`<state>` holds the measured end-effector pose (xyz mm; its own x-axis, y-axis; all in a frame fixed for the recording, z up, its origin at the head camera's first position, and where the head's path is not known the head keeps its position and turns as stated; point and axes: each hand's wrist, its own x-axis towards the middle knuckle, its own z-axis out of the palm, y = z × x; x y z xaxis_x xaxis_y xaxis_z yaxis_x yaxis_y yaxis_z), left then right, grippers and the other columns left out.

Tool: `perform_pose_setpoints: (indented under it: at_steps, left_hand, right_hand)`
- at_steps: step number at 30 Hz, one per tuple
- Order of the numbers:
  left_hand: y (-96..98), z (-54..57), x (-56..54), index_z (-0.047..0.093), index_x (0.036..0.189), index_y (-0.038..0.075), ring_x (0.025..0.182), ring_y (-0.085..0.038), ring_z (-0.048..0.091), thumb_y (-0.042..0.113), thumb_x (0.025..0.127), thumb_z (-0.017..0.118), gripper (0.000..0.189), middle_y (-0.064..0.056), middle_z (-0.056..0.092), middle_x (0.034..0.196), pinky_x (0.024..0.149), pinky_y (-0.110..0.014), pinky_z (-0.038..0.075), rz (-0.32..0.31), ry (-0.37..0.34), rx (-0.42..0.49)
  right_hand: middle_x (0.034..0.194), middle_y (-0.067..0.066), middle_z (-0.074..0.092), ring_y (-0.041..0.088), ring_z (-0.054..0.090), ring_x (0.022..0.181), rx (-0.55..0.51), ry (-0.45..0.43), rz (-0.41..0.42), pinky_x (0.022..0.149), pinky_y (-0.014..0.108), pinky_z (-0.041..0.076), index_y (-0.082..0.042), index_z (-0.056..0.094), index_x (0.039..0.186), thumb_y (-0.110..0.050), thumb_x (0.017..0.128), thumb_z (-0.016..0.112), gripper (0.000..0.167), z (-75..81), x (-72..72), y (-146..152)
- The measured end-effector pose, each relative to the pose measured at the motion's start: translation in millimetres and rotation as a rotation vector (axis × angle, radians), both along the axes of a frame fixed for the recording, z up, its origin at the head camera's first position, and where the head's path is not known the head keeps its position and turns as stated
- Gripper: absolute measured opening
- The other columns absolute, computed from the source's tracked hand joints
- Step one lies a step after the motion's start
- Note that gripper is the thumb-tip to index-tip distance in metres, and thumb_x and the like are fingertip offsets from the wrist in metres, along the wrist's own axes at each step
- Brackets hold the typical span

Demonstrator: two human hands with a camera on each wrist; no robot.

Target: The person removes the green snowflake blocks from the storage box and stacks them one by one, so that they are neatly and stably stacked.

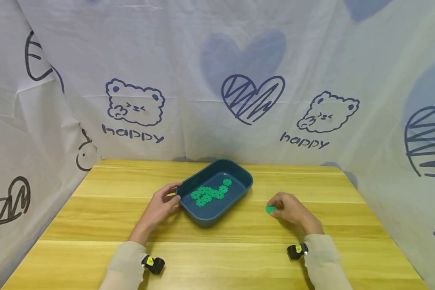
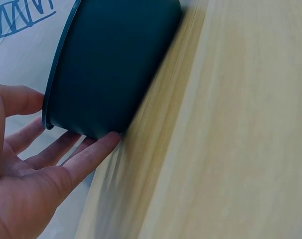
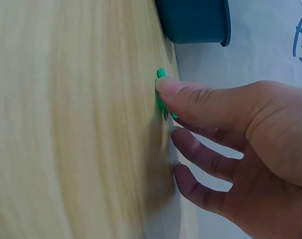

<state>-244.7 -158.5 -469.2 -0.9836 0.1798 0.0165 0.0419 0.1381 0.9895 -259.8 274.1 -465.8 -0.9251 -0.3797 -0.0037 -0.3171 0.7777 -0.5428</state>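
A dark blue plastic bin (image 1: 206,221) stands on the table, with several green snowflake-shaped discs (image 1: 222,189) lying inside it. My left hand (image 1: 163,205) is at the bin's left end, and its fairly straight fingertips touch the rim and outer wall (image 2: 106,69). To the right of the bin, my right hand (image 1: 290,207) pinches a green snowflake disc (image 1: 270,209) between thumb and forefinger, low over the tabletop. In the right wrist view the disc (image 3: 161,94) shows edge-on, partly covered by the thumb. The other fingers are bent and hold nothing.
The wooden table (image 1: 221,262) reaches back to a white cloth (image 1: 199,121) printed with hearts and bears. More of this cloth hangs at both sides. Each wrist wears a small black camera, one on the left sleeve (image 1: 154,264) and another on the right sleeve (image 1: 296,251).
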Motion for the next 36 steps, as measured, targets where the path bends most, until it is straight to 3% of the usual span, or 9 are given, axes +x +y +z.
perform_pose_setpoints:
  at_steps: [4,18,25,29,36]
  left_hand:
    - [-0.2,-0.1,0.5,0.046,0.152,0.005,0.133,-0.042,0.056,0.006,0.106,0.052,0.047,-0.027,0.047,0.152,0.098,-0.051,0.058,-0.002,-0.004,0.003]
    - [0.2,-0.1,0.9,0.045,0.153,0.005,0.134,-0.043,0.055,0.006,0.106,0.051,0.047,-0.027,0.046,0.153,0.099,-0.051,0.057,-0.001,-0.008,0.005]
    - [1.0,-0.4,0.1,0.045,0.152,0.006,0.135,-0.044,0.055,0.007,0.106,0.052,0.047,-0.027,0.046,0.153,0.099,-0.052,0.057,-0.004,-0.002,0.0]
    - [0.0,-1.2,0.7,0.046,0.152,0.005,0.134,-0.044,0.056,0.006,0.106,0.052,0.046,-0.027,0.047,0.152,0.098,-0.051,0.058,0.0,-0.002,-0.008]
    - [-1.0,-0.3,0.8,0.045,0.152,0.005,0.133,-0.043,0.056,0.006,0.106,0.052,0.047,-0.027,0.046,0.153,0.099,-0.051,0.058,-0.009,-0.002,0.01]
  right_hand:
    - [0.103,0.009,0.069,0.016,0.058,0.088,-0.02,-0.017,0.016,0.076,0.024,0.05,-0.003,0.076,0.112,-0.008,0.09,0.078,0.023,0.5,-0.1,3]
    - [0.105,0.01,0.069,0.019,0.06,0.091,-0.06,-0.069,-0.002,0.079,0.028,0.053,-0.004,0.075,0.115,-0.007,0.09,0.078,0.026,0.5,-1.6,5]
    - [0.114,0.011,0.072,0.031,0.066,0.106,-0.07,0.009,-0.017,0.092,0.049,0.057,-0.006,0.075,0.115,-0.007,0.089,0.079,0.026,6.2,-2.9,-3]
    - [0.116,0.012,0.073,0.033,0.066,0.106,-0.093,0.066,0.013,0.089,0.048,0.058,-0.005,0.075,0.115,-0.005,0.09,0.077,0.025,12.5,-2.1,-13]
    - [0.119,0.012,0.073,0.032,0.066,0.107,-0.154,0.071,0.03,0.089,0.045,0.058,-0.005,0.075,0.118,-0.012,0.093,0.076,0.025,29.5,-1.2,-32]
